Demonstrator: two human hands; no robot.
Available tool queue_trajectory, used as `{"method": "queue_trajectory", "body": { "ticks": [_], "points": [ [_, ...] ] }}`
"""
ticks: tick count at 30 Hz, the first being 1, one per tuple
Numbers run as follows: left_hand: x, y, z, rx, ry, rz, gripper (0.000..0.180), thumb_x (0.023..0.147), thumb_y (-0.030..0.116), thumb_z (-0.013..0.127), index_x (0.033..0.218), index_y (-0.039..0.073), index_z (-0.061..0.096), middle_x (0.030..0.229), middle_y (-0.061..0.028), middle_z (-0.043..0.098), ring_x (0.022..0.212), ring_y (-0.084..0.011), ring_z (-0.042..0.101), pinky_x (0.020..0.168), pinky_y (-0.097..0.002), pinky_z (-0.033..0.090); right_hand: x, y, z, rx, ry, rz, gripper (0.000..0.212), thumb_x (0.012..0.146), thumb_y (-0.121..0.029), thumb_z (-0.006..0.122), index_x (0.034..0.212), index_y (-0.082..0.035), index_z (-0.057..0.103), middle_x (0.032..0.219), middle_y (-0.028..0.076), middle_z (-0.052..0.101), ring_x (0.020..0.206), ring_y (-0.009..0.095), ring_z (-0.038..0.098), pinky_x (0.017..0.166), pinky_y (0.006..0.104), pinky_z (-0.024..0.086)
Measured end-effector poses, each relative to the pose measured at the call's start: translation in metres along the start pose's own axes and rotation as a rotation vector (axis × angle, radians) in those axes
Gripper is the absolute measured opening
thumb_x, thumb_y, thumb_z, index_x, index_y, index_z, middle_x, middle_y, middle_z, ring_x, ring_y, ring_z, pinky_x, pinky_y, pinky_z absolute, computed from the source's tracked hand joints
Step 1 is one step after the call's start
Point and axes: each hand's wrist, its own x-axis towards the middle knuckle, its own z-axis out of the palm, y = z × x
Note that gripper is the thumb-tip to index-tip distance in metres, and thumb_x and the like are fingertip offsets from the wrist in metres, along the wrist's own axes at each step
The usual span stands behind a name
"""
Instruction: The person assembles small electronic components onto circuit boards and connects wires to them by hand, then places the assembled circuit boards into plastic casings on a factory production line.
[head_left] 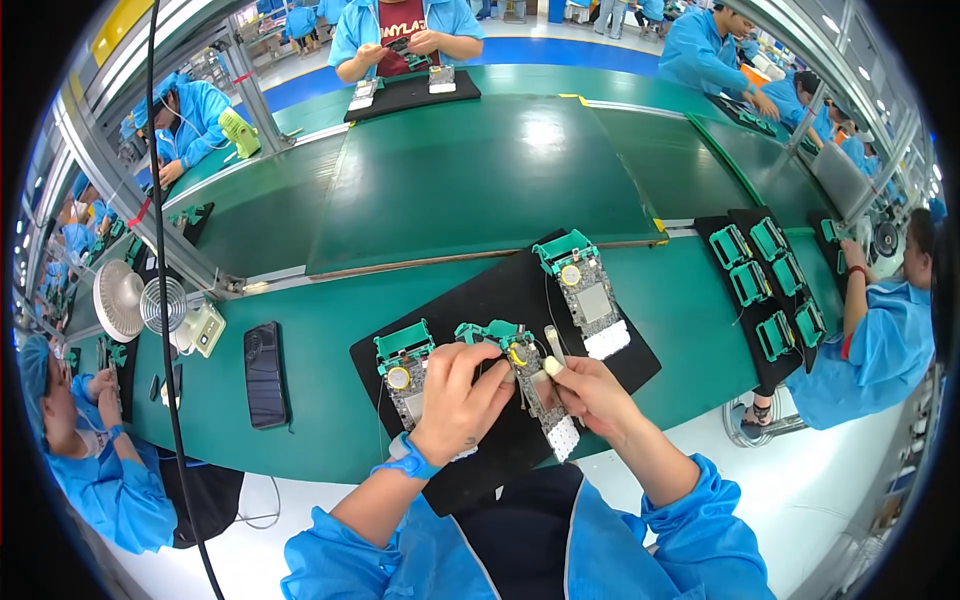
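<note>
Over a black mat (480, 292), a circuit board (541, 391) with a green plastic frame (497, 331), a round yellow part and a white lower end is held tilted between my hands. My left hand (462, 396), with a blue wristband, is closed on its left side, fingertips at the frame. My right hand (600, 398) pinches a slim pale flat tool (554, 343) upright beside the board's right edge; whether those fingers also grip the board is hidden. A similar board (592, 299) lies at the mat's upper right. Another board (402, 372) is partly behind my left hand.
A dark phone (265, 375) and a small white fan (124, 300) are on the green table to the left. Black trays with green frames (775, 337) stand at right. Beyond the table edge runs a green conveyor surface (480, 180). A black cable (160, 230) hangs at left; co-workers sit around.
</note>
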Motion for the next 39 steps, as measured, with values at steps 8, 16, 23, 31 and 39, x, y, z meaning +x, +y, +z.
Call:
{"method": "queue_trajectory", "body": {
  "ticks": [8,16,23,31,39],
  "points": [
    [-0.001,-0.001,-0.008,-0.262,-0.051,-0.244,0.023,0.064,0.003,0.076,0.085,0.009,0.068,0.102,-0.0056,0.051,0.099,-0.027,0.045,0.079,-0.0357,0.043,0.002,0.01,0.01,-0.233,0.199,-0.255,0.02,0.095,-0.02,0.056,0.101,-0.001,0.061,0.067,-0.001,0.057,0.052,0.003,0.041,0.047,0.0212,0.032],
    [0.0,-0.006,-0.005,-0.364,-0.283,-0.276,0.018,0.069,-0.001,0.071,0.085,0.006,0.067,0.102,-0.0068,0.05,0.098,-0.0259,0.043,0.076,-0.0332,0.042,-0.013,-0.001,0.021,-1.006,0.341,-0.781,0.027,0.08,-0.004,0.064,0.106,-0.005,0.06,0.093,0.005,0.054,0.056,0.014,0.055,0.051,0.0279,0.046],
    [0.003,-0.009,-0.004,-0.405,-0.306,-0.304,0.022,0.071,-0.008,0.065,0.09,0.002,0.063,0.099,-0.0076,0.047,0.093,-0.0253,0.042,0.079,-0.0328,0.04,0.003,0.005,0.015,-1.194,0.157,-1.019,0.029,0.072,-0.003,0.068,0.099,-0.01,0.062,0.092,0.001,0.055,0.06,0.016,0.059,0.048,0.029,0.047],
    [0.002,-0.007,-0.006,-0.413,-0.332,-0.336,0.02,0.072,-0.006,0.065,0.09,0.002,0.063,0.1,-0.008,0.047,0.093,-0.0251,0.043,0.078,-0.0331,0.041,0.011,0.006,0.013,-1.322,0.171,-1.272,0.029,0.066,-0.006,0.072,0.094,-0.01,0.065,0.085,-0.001,0.056,0.057,0.016,0.059,0.046,0.0273,0.045],
    [-0.001,-0.009,-0.01,-0.369,-0.312,-0.319,0.02,0.069,-0.001,0.069,0.089,0.001,0.064,0.101,-0.0105,0.046,0.095,-0.0289,0.043,0.08,-0.0353,0.042,0.009,0.004,0.008,-1.032,0.079,-0.927,0.025,0.072,-0.005,0.069,0.097,-0.007,0.065,0.086,0.0,0.056,0.057,0.012,0.057,0.048,0.0249,0.045]
  ]
}}
